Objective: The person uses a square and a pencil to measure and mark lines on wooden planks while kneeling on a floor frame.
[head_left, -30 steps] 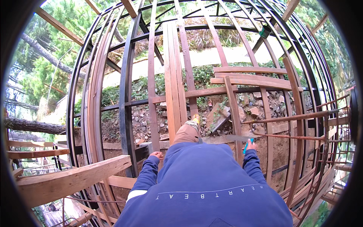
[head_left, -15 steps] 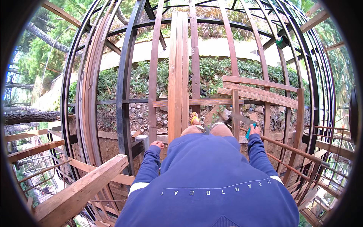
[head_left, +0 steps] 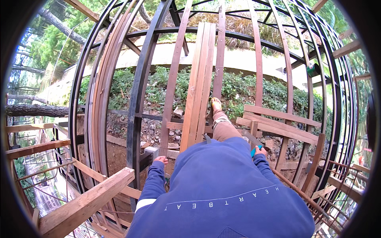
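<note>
Rubble (head_left: 155, 131), three planks (head_left: 200, 91), right hand (head_left: 260, 150) gripping one teal-handled saw (head_left: 253, 152), left hand (head_left: 161, 159) curled, contents unclear

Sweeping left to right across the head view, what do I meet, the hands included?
Dark log → left hand → long pale planks side by side → right hand holding a teal-handled tool → green container.

Beyond your fingers (head_left: 163, 159), plants (head_left: 238, 89) are growing in daylight; a pale strip (head_left: 238, 59) is running farther out; a tree trunk (head_left: 35, 110) is stretching to their left.
</note>
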Available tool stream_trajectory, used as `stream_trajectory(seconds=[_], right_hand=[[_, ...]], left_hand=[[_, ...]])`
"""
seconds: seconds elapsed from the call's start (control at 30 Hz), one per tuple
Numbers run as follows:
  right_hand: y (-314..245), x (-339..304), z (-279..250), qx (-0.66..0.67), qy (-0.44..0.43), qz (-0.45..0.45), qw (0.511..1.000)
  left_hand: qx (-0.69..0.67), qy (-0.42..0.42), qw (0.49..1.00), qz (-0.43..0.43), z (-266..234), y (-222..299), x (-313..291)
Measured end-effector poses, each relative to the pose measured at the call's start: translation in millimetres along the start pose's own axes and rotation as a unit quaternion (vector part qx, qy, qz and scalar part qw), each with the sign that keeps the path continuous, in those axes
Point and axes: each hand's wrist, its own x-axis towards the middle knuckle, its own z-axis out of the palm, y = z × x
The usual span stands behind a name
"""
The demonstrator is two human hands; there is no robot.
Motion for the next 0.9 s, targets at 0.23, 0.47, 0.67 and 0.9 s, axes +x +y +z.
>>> stream_trajectory(seconds=[0.23, 0.47, 0.67, 0.9], right_hand=[[-137, 111, 1, -0.01, -0.08, -0.087, 0.993], [-222, 224, 88, 0.148, -0.279, -0.058, 0.947], [-261, 273, 201, 0.239, -0.401, 0.086, 0.88], [-256, 311, 319, 0.322, -0.414, 0.136, 0.84]], left_hand=[[-0.01, -0.002, 0.999, -0.038, 68, 92, 17], [-0.071, -0.048, 0.991, 0.101, 155, 246, 61], [-0.022, -0.065, 0.991, 0.114, 203, 249, 157], [0.224, 0.044, 0.964, 0.138, 258, 224, 289]])
